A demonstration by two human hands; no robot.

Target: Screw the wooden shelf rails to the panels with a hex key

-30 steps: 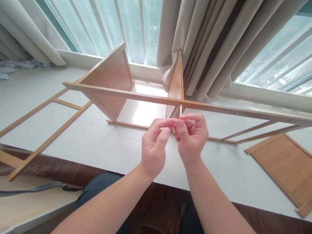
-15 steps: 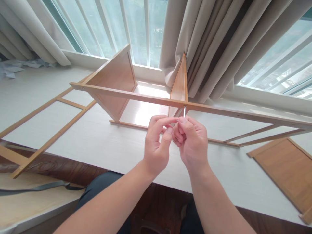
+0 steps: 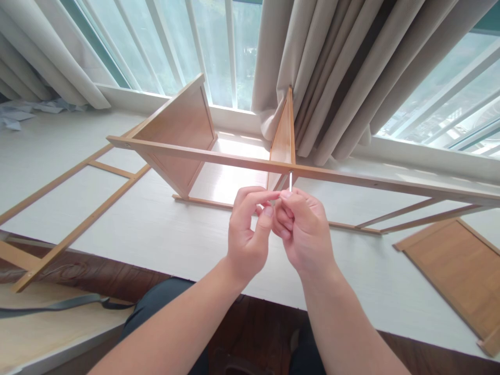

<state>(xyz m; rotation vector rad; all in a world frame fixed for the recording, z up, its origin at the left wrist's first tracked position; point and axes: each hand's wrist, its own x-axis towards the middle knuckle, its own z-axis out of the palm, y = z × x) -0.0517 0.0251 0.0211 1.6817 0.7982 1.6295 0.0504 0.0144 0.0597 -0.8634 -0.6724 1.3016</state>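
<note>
Looking down from the head camera, both hands meet at frame centre, just below a long wooden rail that crosses the picture from left to right. The right hand pinches a thin metal key between thumb and forefinger; its long axis stands nearly upright, its top end touching the rail's underside where an upright panel joins it. The left hand sits just beside, fingers curled narrow, fingertips touching the right hand's, holding nothing visible. The right hand is therefore nearer the key. A loose wooden board lies at lower right on the white floor.
</note>
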